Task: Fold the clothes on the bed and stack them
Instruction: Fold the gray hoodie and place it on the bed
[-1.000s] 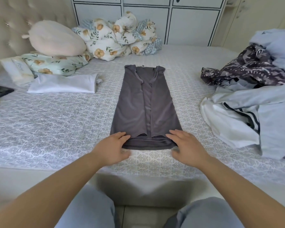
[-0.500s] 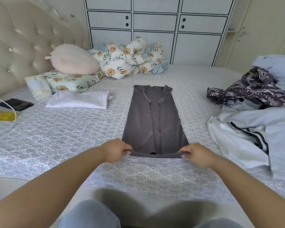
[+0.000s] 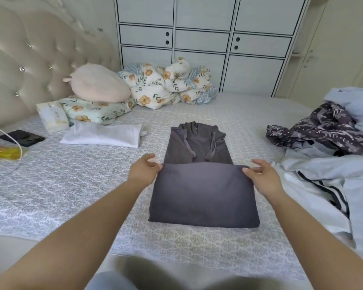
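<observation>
- The left hand (image 3: 145, 171) and right hand (image 3: 261, 176) each pinched one corner of the hem of a grey top (image 3: 201, 185), thumbs clamped on the cloth and the other fingers spread loose above it.
- The top lay in the middle of the bed (image 3: 71, 185), already narrowed lengthwise, with its lower part carried up over the body so that the raised edge crossed just below the neckline and straps.
- The step in hand appeared to be the crosswise fold of this one garment, roughly half made.
- The next move would probably call for laying the held edge down level with the shoulders, letting go, and pressing the bundle flat.
- A folded white garment (image 3: 102, 135) lay to the left near the pillows (image 3: 96, 109), a likely base for the stack.
- A heap of unfolded clothes (image 3: 327, 155) waited at the right, so most of the task seemingly remained.
</observation>
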